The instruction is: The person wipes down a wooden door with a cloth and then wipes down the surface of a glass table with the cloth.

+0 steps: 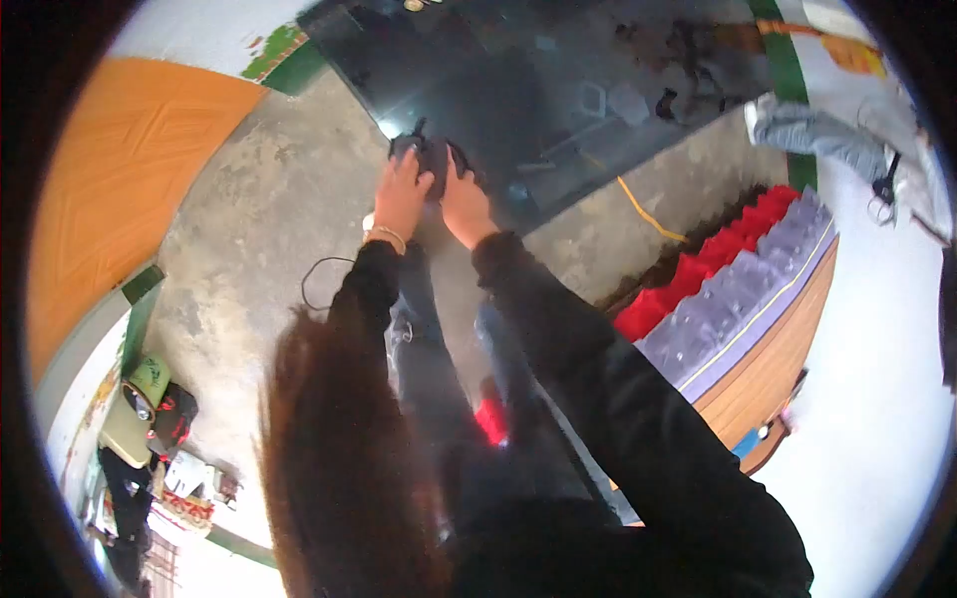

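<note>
Both of my hands meet at the near left edge of a dark glossy table (478, 90), around a small black object (433, 167) whose details are too blurred to make out. My left hand (401, 194) has its fingers curved over the object's left side; a bracelet circles that wrist. On the object's right side, my right hand (465, 204) grips it with bent fingers. The underside of the object is hidden.
A yellow cord (648, 211) hangs from the table's edge. At right is a bed with lilac and red ruffled fabric (733, 289). Bags (150, 409) lie at the lower left, near an orange door (120, 179). A thin black cable (307, 284) loops left of my sleeve.
</note>
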Motion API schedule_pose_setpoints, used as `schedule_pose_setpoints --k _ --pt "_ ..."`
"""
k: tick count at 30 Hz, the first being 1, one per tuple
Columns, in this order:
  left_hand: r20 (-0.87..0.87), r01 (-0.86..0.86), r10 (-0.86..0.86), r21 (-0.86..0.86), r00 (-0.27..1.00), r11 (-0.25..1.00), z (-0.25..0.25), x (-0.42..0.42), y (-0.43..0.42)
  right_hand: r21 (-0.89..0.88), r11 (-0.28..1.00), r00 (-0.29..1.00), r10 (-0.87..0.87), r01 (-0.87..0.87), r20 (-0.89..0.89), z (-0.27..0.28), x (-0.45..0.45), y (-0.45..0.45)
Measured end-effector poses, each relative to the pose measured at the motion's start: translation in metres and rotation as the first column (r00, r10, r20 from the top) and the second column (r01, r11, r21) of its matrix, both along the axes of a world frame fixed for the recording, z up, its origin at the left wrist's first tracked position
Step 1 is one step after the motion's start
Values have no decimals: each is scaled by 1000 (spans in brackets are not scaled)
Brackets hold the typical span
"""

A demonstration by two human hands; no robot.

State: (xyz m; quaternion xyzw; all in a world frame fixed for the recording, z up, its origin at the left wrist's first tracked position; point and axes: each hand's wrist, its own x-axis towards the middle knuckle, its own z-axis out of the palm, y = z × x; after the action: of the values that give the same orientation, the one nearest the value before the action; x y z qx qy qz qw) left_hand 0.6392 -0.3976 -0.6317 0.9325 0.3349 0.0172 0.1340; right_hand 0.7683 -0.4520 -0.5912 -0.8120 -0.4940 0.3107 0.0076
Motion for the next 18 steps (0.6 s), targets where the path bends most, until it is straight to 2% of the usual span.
schedule_pose_setpoints --k 3,5,7,8,12,14,17,18 --pt "73 125 -122 -33 990 992 -1 30 -86 37 975 971 -212 217 -108 -8 21 -101" --pt "65 163 -157 -94 985 982 3 50 -125 38 965 958 -254 261 -131 -3 43 -145" --pt "62 189 -183 -106 981 976 7 71 -153 132 947 938 -259 294 -230 -10 62 -179" --pt "66 187 -181 -98 981 978 6 82 -156 265 921 946 -228 286 -231 -24 74 -185" --pt "-14 224 -225 -69 974 972 2 133 -165 219 928 935 -242 301 -259 -43 129 -197" --pt "-25 231 -232 -37 972 972 -2 166 -165 273 945 981 -156 182 -114 -45 165 -192" --pt "16 268 -268 -16 963 963 -16 225 -151 132 980 984 -159 147 84 -45 222 -173" --pt "33 279 -279 -1 960 960 -16 247 -147 124 979 982 -173 162 82 -48 241 -167"
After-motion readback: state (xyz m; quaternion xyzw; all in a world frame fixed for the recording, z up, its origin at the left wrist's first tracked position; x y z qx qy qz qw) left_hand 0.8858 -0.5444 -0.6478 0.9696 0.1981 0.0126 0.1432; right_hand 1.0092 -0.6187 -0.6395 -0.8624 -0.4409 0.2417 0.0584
